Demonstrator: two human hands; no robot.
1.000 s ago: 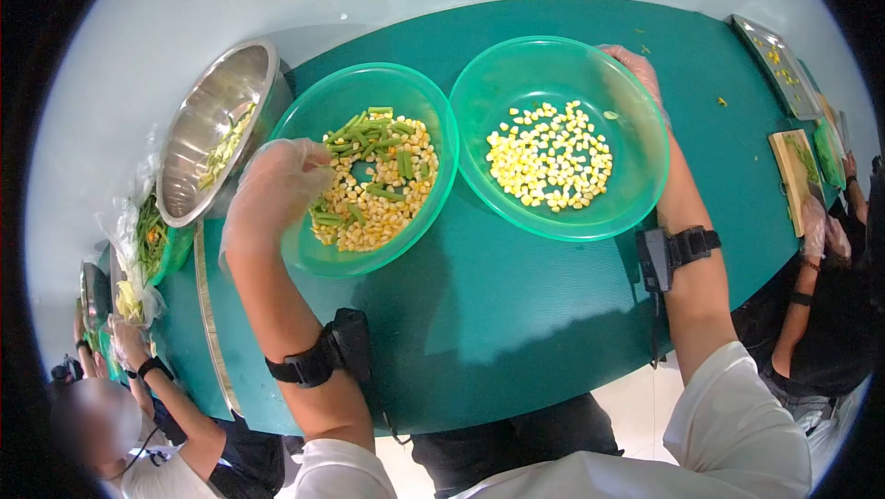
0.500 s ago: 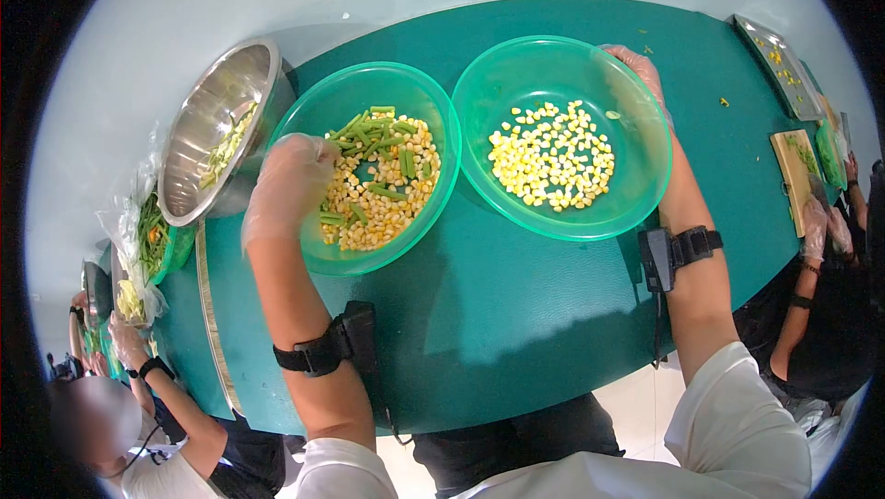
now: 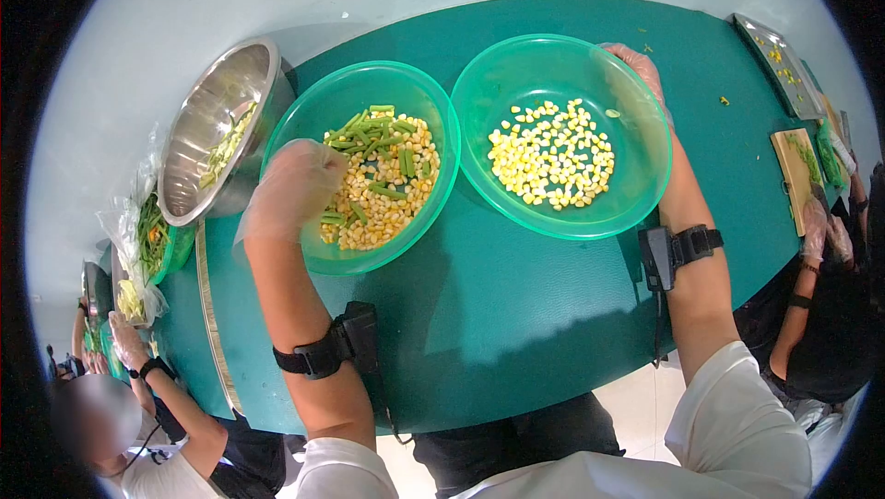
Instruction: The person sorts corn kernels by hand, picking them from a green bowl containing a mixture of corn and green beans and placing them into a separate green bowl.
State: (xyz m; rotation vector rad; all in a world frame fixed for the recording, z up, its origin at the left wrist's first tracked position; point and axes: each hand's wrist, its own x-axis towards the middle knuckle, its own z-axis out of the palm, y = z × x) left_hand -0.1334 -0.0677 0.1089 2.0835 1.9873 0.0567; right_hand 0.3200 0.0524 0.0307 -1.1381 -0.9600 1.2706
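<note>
My left hand (image 3: 300, 184), in a clear plastic glove, hovers over the near left side of a green plastic bowl (image 3: 441, 213). Its fingers curl down and inward; blur and the glove hide whatever they hold. Inside that bowl lie pale yellow corn kernels (image 3: 406, 209) with cut green bean pieces (image 3: 369, 135) mostly on top. My gloved right hand (image 3: 636, 66) grips the far right rim of a second green plastic bowl (image 3: 645, 199), partly hidden behind its wall. Brighter yellow corn kernels (image 3: 553, 158) are spread over the bottom of this bowl. The two bowls' rims touch or nearly touch.
A steel bowl (image 3: 184, 130) with pale green pieces leans at the left. Beyond it are a plastic bag (image 3: 138, 223) and green vegetables. At the right are a metal tray (image 3: 784, 70) and a cutting board (image 3: 788, 176). Co-workers' gloved hands (image 3: 816, 227) show at both sides.
My left hand has shifted slightly right and down over the left bowl. My right hand stays at the rim, and the bowls have barely moved.
</note>
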